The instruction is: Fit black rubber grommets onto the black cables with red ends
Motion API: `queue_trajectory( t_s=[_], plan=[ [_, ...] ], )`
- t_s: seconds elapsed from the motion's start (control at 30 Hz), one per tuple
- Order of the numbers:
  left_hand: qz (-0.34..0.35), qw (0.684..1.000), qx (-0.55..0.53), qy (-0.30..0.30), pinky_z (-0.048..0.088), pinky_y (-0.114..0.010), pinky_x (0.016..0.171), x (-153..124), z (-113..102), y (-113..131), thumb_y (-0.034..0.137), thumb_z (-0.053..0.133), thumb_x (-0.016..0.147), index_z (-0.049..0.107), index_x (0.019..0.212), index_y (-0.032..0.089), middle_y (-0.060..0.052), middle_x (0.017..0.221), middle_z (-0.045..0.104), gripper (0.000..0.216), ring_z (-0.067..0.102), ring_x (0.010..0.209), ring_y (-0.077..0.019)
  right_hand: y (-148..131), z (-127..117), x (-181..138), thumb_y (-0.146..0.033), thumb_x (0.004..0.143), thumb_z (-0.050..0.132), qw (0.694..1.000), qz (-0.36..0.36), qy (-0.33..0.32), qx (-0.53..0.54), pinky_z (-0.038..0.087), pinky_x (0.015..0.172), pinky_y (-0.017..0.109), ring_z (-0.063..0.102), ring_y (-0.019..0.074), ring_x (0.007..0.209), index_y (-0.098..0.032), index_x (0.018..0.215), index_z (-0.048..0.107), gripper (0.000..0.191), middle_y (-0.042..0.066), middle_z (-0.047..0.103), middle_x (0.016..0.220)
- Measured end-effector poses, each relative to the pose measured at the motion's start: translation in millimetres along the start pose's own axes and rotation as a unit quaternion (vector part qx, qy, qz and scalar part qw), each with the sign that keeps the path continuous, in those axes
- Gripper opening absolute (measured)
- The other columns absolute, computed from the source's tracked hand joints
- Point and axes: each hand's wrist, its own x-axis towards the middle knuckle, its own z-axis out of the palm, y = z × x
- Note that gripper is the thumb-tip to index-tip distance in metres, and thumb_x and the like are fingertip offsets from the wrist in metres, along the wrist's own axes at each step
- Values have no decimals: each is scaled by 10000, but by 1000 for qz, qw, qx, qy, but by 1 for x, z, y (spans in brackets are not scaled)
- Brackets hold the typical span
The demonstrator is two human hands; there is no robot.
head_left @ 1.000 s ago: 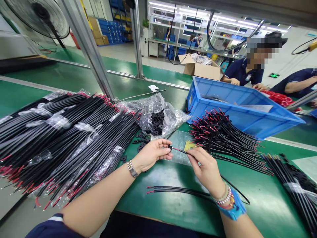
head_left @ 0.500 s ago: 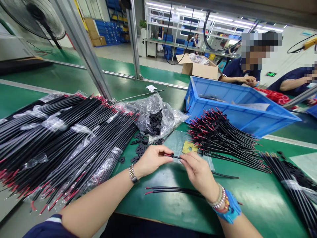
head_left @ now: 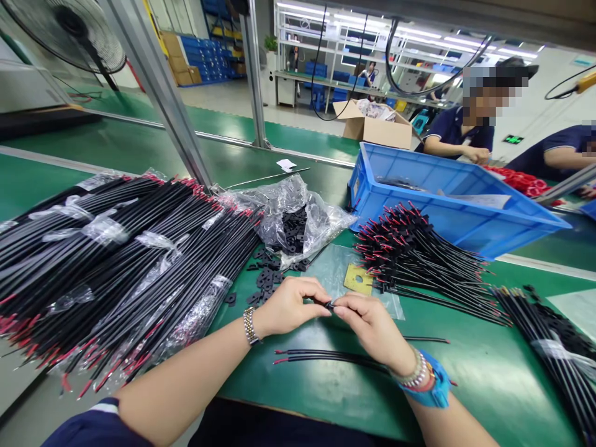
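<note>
Left hand point(head_left: 298, 304), pinching a small black piece point(head_left: 329, 305) between thumb and fingertips; right hand point(head_left: 367, 320), closed on a black cable point(head_left: 426, 339) at the same spot. Green tabletop point(head_left: 298, 391) beneath, running to its near edge, two loose cables point(head_left: 326, 356) across it. Beyond: clear plastic bag point(head_left: 326, 217), heaped with black parts point(head_left: 294, 230); blue bin point(head_left: 465, 220), containing a pale sheet point(head_left: 482, 200)

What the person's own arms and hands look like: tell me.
Left arm: navy sleeve with white stripe; silver-and-gold metal link band. Right arm: pale beads, reddish band, blue wristband; sleeve out of view. The left hand and right hand are ungloved.
</note>
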Motion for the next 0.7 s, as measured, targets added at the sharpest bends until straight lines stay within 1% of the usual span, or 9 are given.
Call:
queue_trajectory(
  t_s=[0.1,0.27,0.33,0.4,0.47,0.53,0.6,0.67,0.7],
  plan=[
    [-2,1000,8,-14,456,-243,674,0,1,1,162,656,687,671,743,149,-31,725,635,60,581,700,-128,0,0,0,-231,853,455,1000,-1,-5,10,377,593,221,493,105,627,-160,692,591,222,2,555,646],
    [7,999,38,-6,455,-232,667,-1,5,2,158,643,698,667,733,148,-28,722,634,44,581,697,-127,1,5,2,-216,850,460,1000,-13,4,1,380,569,209,489,99,601,-159,663,575,227,-3,543,620],
    [14,997,69,-10,455,-231,690,-1,4,2,158,621,719,666,775,153,-26,749,640,72,582,718,-126,4,8,1,-209,861,439,999,-27,13,-37,393,574,214,499,105,607,-160,711,591,220,7,552,640],
    [27,993,115,-16,450,-235,745,-1,-2,3,169,610,735,655,885,164,-28,832,650,157,583,783,-129,8,7,0,-206,869,414,991,-58,30,-119,410,586,236,510,124,627,-156,789,610,218,28,562,677],
    [36,986,162,19,441,-243,791,1,-13,4,198,605,747,624,986,175,-32,918,647,241,577,838,-134,16,-2,-3,-186,863,408,967,-91,75,-227,427,613,264,527,155,693,-147,875,620,216,60,581,756],
    [23,972,209,107,444,-251,775,3,-28,4,231,577,771,617,984,176,-31,918,644,223,576,824,-136,27,-22,-5,-163,844,426,929,-108,152,-318,438,644,287,530,184,772,-143,938,623,219,82,593,842],
    [-4,946,265,187,445,-257,730,5,-42,3,233,535,797,630,903,170,-26,847,642,156,570,770,-137,41,-47,-6,-159,832,443,892,-107,230,-374,440,652,295,526,190,789,-150,956,631,226,83,598,868],
    [-32,918,344,196,435,-277,719,6,-51,0,224,516,804,637,833,169,-26,800,636,136,556,760,-154,59,-70,-6,-184,832,450,861,-101,283,-410,435,636,297,522,183,744,-156,928,648,222,79,608,839],
    [-46,905,387,170,429,-289,724,7,-53,-1,220,513,804,640,805,170,-28,790,633,137,548,766,-165,68,-79,-6,-198,832,451,850,-95,297,-425,431,629,299,519,179,718,-159,904,656,221,78,614,823]
  ],
)
